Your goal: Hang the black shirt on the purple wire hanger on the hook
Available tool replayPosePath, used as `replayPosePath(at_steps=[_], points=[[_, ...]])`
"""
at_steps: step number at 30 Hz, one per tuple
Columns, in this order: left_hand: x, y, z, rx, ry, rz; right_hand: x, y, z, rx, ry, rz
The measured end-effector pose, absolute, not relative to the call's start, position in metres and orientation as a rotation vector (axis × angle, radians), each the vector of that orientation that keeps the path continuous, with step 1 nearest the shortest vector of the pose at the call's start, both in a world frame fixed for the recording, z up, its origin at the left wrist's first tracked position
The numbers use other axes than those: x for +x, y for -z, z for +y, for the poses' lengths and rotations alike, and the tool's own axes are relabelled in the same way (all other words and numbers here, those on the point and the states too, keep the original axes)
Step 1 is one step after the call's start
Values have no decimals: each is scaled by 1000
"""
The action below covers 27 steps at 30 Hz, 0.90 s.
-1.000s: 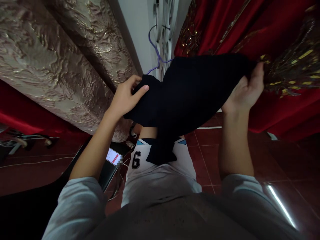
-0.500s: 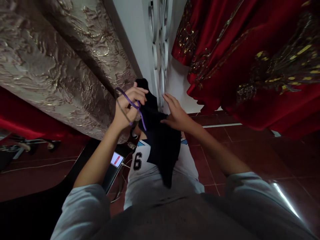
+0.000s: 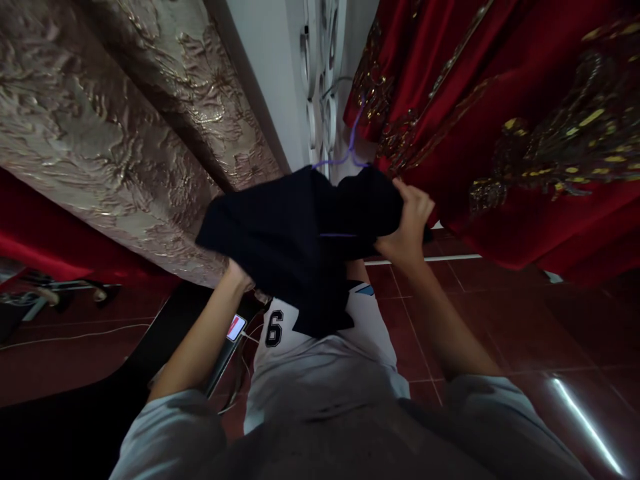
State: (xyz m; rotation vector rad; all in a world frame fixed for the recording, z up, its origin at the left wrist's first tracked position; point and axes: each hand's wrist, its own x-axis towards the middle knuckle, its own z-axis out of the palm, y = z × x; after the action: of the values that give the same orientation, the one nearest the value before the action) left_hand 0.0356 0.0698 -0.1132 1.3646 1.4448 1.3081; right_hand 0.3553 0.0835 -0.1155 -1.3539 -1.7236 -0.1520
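A dark navy garment is spread above my lap, with a purple hanger inside it. The hanger's hook and neck stick out past the neckline, and a strip of its lower bar shows in the opening. On the right, my right hand is closed on the garment by the hanger's end. Under the garment's left part lies my left hand, touching the cloth; its fingers are covered, so their grip does not show.
Beige textured cloth hangs at the left, and red cloth with gold sequins at the right. Ahead stands a white scrolled metal frame. A lit phone with a cable lies at my left, above the red tiled floor.
The hanger has left my left hand and now sits inside the garment, hook pointing away. My right hand has moved right and closed on the cloth. My left hand has dropped beneath it.
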Motion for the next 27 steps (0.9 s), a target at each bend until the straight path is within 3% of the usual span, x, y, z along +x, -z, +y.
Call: replayPosePath(at_steps=[6,14,21,27], points=[[34,138,68,983,-1546,1081,364,71,96,-1443,193,-1743],[50,139,57,1179,-1769,1113,369,86,90,-1481,228,-1691],[52,154,64,1084,-1700,1275,368,57,92,-1338,121,-1972],[64,161,45,597,-1608,1339,364,82,57,-1222,120,-1891]])
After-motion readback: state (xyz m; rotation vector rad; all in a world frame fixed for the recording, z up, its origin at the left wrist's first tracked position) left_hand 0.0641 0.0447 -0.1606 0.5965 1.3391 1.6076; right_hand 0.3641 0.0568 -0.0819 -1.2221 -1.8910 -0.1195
